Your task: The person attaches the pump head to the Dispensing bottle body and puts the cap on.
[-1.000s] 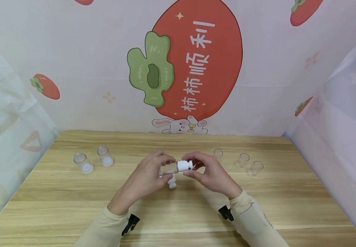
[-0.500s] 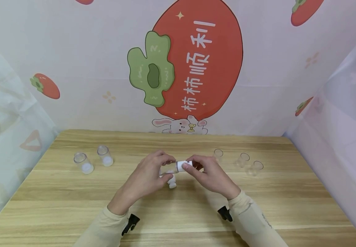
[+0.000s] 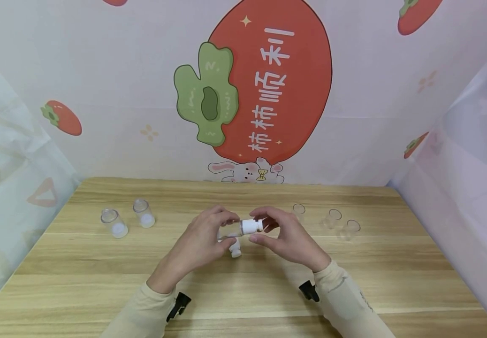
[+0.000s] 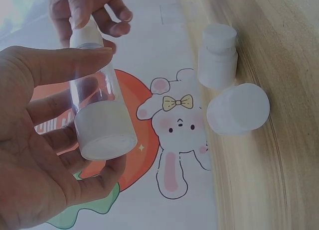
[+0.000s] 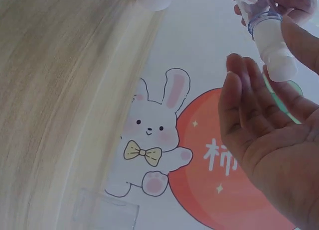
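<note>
My left hand (image 3: 203, 237) holds a clear pump bottle (image 4: 102, 110) by its see-through body, thumb on one side and fingers on the other. In the head view the bottle lies nearly level, its white pump top (image 3: 252, 226) pointing right. A white piece fills its lower end in the left wrist view. My right hand (image 3: 290, 237) is around the white top with thumb and fingers spread apart. In the right wrist view its fingers (image 5: 239, 105) are loosely bent, with a gap to the top. Another white pump top (image 3: 235, 249) stands on the table below the bottle, partly hidden.
Two clear bottles (image 3: 114, 224) with white discs inside stand at the left of the wooden table (image 3: 100, 277). Several clear caps (image 3: 349, 231) stand at the right. The left wrist view shows two white pieces (image 4: 238, 109) on the table. A printed backdrop (image 3: 142, 70) rises behind.
The right thumb and fingers closed on the white top half a second ago and have since let go, spreading apart again. The left hand and bottle have stayed in place.
</note>
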